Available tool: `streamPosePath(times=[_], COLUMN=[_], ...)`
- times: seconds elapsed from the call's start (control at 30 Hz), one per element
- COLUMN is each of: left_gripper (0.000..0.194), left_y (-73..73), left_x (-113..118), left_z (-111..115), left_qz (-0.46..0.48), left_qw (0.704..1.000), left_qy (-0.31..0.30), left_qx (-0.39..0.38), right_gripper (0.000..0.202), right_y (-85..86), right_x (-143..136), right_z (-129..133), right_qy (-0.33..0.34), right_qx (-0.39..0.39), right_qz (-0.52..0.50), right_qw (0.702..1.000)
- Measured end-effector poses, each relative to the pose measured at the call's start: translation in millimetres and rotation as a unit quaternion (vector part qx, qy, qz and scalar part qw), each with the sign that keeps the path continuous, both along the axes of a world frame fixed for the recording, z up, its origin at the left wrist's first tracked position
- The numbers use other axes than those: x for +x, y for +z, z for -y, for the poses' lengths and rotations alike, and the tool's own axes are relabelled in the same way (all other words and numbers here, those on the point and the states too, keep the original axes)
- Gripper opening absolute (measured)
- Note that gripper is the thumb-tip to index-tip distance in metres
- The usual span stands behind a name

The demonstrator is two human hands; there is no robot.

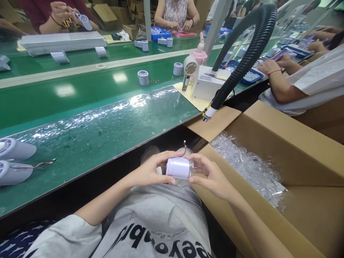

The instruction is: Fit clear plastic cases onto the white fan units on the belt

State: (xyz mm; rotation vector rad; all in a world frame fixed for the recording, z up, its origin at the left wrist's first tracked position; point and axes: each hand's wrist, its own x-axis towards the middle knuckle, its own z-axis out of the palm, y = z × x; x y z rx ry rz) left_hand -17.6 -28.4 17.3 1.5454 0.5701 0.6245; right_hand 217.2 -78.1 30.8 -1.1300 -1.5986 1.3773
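Observation:
Above my lap I hold a light purple fan housing (177, 167), a short cylinder lying on its side, with both hands. My left hand (154, 168) is closed round its left end, thumb below and fingers above. A clear plastic cover (191, 167) sits at the housing's right end, gripped by my right hand (208, 173); whether it is fully seated I cannot tell. A thin red and black wire (184, 148) with a small white connector sticks up from behind the housing.
On my right an open cardboard box (309, 165) holds many clear plastic parts (249, 168). A black flexible hose (242, 64) arches over the bench edge. Two fan housings (16, 172) lie at the bench's left; others (143, 77) stand on the green conveyor. Co-workers sit opposite and to the right.

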Motion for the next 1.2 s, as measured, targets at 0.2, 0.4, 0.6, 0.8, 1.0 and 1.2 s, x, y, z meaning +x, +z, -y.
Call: streamPosePath(times=[0.2,0.4,0.6,0.8,1.0,1.2], left_gripper=[0.077,0.078,0.077,0.079,0.083,0.077], left_y=[0.9,1.1,-0.1,-0.4,-7.5,-4.4], left_x=[-1,-2,-3,-2,-3,-3], left_z=[0,0,0,2,0,3], left_qz=[-0.010,-0.016,-0.007,0.000,0.031,-0.002], left_qw=[1.000,0.999,0.999,0.999,0.996,0.998], left_qy=[-0.003,-0.004,-0.014,-0.013,-0.021,-0.011], left_qx=[0.017,0.029,0.036,0.041,0.076,0.063], right_gripper=[0.044,0.051,0.048,0.057,0.063,0.080], right_y=[-3.1,-4.0,-11.4,-12.9,-15.1,-11.9], right_x=[-1,-6,-11,-18,-20,-20], right_z=[1,0,1,0,1,0], right_qy=[0.003,-0.019,-0.026,-0.032,-0.013,0.004], right_qx=[-0.058,-0.121,-0.205,-0.266,-0.332,-0.438], right_qz=[-0.035,-0.062,-0.118,-0.140,-0.164,-0.186], right_qw=[0.998,0.990,0.971,0.953,0.929,0.879])
